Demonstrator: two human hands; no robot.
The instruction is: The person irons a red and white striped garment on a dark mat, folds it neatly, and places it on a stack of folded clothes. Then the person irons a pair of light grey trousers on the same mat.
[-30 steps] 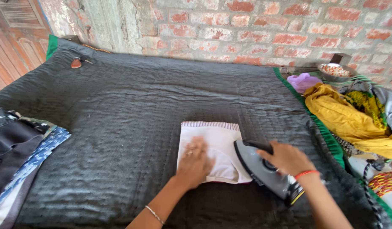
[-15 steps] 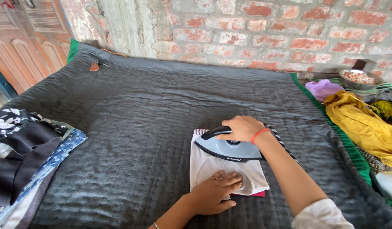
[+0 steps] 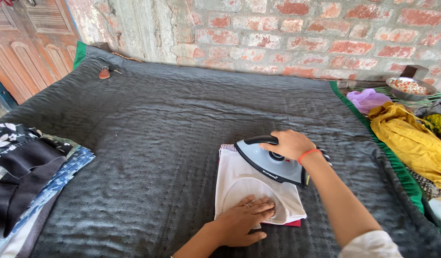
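Far left: a stack of folded clothes [image 3: 25, 167], dark and blue-patterned, is lying at the edge of the grey quilt [image 3: 149, 124]. The quilt is covering the whole work surface; it is stitched in rows and has a green border on its far-left corner and right side. A small brown key fob [image 3: 104, 72] is resting near the quilt's far-left corner, below a wooden door [image 3: 25, 43]. A brick wall [image 3: 297, 33] is running along the back.

Centre: a folded white cloth [image 3: 251, 186] is lying on the quilt, slightly right of middle, with a striped hem showing at its far edge and a strip of red showing beneath its near edge. The left hand [image 3: 242, 220] is lying flat on the cloth's near part, fingers spread and pressing down, holding nothing; a ring is showing on one finger.

Just right of that: the iron [image 3: 270, 162], grey with a black handle, is sitting on the cloth's far-right part, tip pointing left. The right hand [image 3: 292, 144] is wrapping its grip closed around the handle; an orange band is circling the wrist.

Right: beyond the green border, a yellow cloth [image 3: 411, 138] is lying heaped, a purple cloth [image 3: 366, 99] is just behind it, and a metal bowl [image 3: 410, 88] is standing near the wall.
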